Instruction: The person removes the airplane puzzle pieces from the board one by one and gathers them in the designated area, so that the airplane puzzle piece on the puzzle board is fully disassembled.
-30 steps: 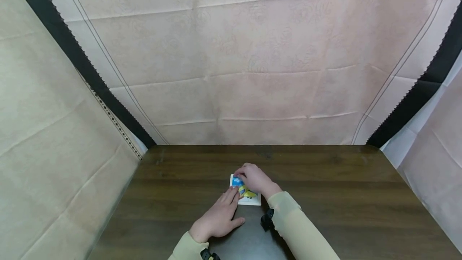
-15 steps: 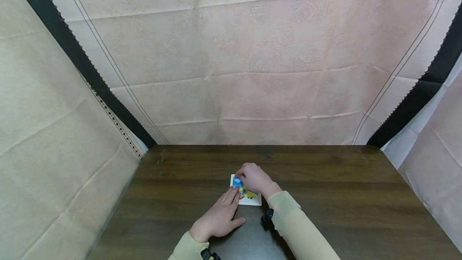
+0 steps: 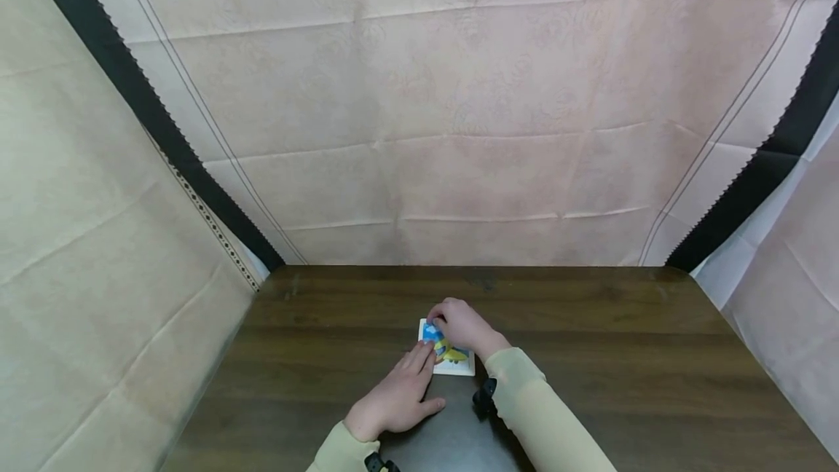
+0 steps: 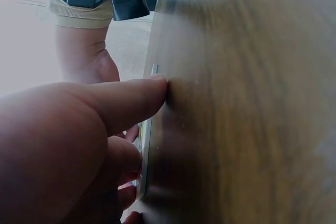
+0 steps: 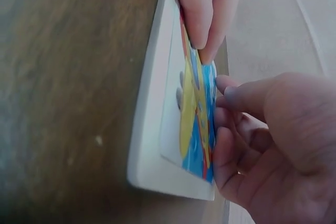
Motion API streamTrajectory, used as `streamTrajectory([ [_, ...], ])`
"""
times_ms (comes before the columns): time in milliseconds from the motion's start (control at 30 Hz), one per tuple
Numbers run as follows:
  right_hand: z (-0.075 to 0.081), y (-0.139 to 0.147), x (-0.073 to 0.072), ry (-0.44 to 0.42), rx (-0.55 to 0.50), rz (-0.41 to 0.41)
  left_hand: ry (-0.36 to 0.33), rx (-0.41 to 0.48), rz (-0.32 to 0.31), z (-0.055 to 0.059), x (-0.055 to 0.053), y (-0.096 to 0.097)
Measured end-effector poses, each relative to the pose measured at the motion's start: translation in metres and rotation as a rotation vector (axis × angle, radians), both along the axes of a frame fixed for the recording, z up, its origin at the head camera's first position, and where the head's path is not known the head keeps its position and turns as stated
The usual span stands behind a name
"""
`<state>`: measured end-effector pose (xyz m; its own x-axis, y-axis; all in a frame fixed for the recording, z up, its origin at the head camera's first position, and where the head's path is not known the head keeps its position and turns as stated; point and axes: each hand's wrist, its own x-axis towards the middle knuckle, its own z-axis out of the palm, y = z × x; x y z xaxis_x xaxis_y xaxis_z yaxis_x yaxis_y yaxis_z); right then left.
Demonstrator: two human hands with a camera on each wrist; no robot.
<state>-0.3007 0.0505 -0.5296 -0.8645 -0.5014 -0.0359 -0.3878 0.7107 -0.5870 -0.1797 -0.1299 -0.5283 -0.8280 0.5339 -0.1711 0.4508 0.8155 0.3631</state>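
A small white-bordered picture board lies flat on the table, printed with a yellow cartoon shape on blue. My left hand rests at its left side, fingers straight, fingertips on the picture and thumb spread out. In the right wrist view those fingertips press the picture. My right hand bends over the top of the board, fingers curled. Its thumb and index finger come together at the blue edge; I cannot tell whether they pinch anything. In the left wrist view the board's thin edge shows beyond the thumb.
The dark brown wooden table stretches out to both sides, its far edge against a pale cloth wall. More cloth hangs at left and right, with black strips along the corners. Black wrist straps sit over the pale sleeves.
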Motion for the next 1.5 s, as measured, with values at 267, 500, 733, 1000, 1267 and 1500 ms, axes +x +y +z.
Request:
streamTrajectory([
  [267,-0.0001,-0.0025,-0.0004,-0.023,0.005,-0.022,0.009,-0.005,-0.005,-0.0020,-0.0005,0.0004],
  [500,-0.0003,-0.0035,0.0010,-0.033,-0.011,-0.025,-0.007,0.018,-0.014,-0.0045,-0.0027,-0.0015],
  [733,-0.0029,-0.0007,-0.0008,-0.063,-0.054,-0.017,-0.011,-0.001,-0.009,-0.0028,-0.0002,-0.0008],
  [1000,-0.0055,0.0006,-0.0033,-0.069,-0.087,0.002,-0.002,-0.008,-0.010,-0.0027,-0.0004,-0.0007],
  [1267,-0.0030,0.0008,0.0001,-0.077,-0.122,-0.013,0.001,-0.015,-0.008,-0.0023,-0.0010,0.0000],
  [1500,-0.0041,0.0018,0.0008,-0.095,-0.133,-0.027,-0.011,0.001,-0.010,-0.0057,-0.0018,-0.0004],
])
